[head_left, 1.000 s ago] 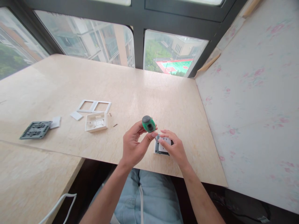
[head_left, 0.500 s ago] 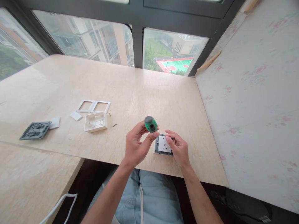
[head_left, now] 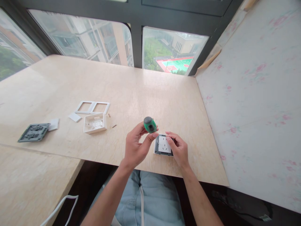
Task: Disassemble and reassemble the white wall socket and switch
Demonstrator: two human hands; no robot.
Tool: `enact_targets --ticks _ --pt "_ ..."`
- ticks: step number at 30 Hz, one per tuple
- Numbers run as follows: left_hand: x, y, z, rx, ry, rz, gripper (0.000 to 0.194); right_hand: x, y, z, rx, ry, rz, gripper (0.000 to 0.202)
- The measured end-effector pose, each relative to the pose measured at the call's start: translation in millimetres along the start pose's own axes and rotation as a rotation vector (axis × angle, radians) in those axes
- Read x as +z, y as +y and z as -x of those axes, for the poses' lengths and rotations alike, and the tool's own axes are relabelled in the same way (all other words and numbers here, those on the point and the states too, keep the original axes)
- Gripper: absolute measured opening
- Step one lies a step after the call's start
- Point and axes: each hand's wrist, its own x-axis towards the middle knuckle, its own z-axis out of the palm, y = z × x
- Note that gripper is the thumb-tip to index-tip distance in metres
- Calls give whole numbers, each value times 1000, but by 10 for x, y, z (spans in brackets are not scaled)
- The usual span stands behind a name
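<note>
My left hand (head_left: pixel 137 145) is closed around the green and black handle of a screwdriver (head_left: pixel 150 125). Its thin shaft points down at the left side of a wall socket (head_left: pixel 165 144), though the exact tip is hard to make out. The socket has a white face with several slots, a dark grey surround and a white box beneath it, and lies on the counter. From the right, my right hand (head_left: pixel 179 147) grips the socket's edge with thumb and fingers, covering its upper right corner.
On the pale counter (head_left: pixel 117 84), to the left, lie white frames (head_left: pixel 92 107), an open white box (head_left: pixel 95 123), small white plates (head_left: pixel 75 117), a grey switch module (head_left: pixel 34 132) and small screws (head_left: pixel 114 126). A papered wall (head_left: pixel 254 103) bounds the right side, windows the back.
The view has shifted slightly, so everything sits a little further left. Both hands keep nearly the same pose, and the screwdriver stays over the socket's left side.
</note>
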Motion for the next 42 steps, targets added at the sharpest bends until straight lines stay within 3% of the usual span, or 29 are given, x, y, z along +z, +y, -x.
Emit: enact_targets --ticks 5,11,15,22,25,29,33,38,42 --pt "-13 -10 -3 93 -63 -97 36 9 38 4 -8 11 0 27" --pt "-14 -29 4 225 -222 -68 68 22 99 4 -49 14 -16 24" --pt "40 10 -7 242 -247 -84 56 29 111 3 -97 17 -35 20" --pt "194 127 -172 353 -24 -275 38 30 112 10 -138 49 21 20" --pt "210 193 -206 396 -73 -291 36 20 115 13 -142 43 32 21" --pt "188 247 -181 306 -260 -177 44 10 131 7 -146 9 19 23" --pt "173 230 -175 129 -396 108 39 -29 180 11 -156 -51 -67 26" --pt "235 170 -239 -14 -458 400 44 -163 268 73 -235 -248 -13 67" --pt "339 116 -272 14 -402 426 35 -234 304 111 -359 -303 191 89"
